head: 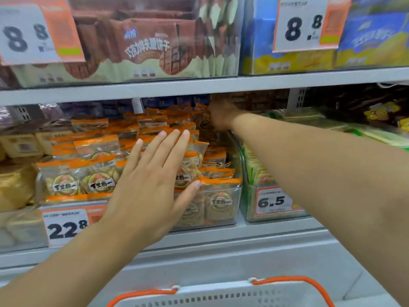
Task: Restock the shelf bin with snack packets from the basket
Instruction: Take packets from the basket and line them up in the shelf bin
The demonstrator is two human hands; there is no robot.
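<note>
In front of you the bin (238, 196) is a clear plastic tub at the front edge of the middle shelf, with a white price card reading 22.8 on its front left. It is heaped with packets (99, 180): small clear bags with orange strips along top and bottom and a round label with dark lettering, showing pale yellow snacks inside. The front ones stand upright in rows facing you; those further back lie tilted and overlapping, stacked up towards the shelf above. At the bottom edge of your view sits the basket (221, 295), white and slotted, its orange handles folded along the rim; its inside is hidden.
</note>
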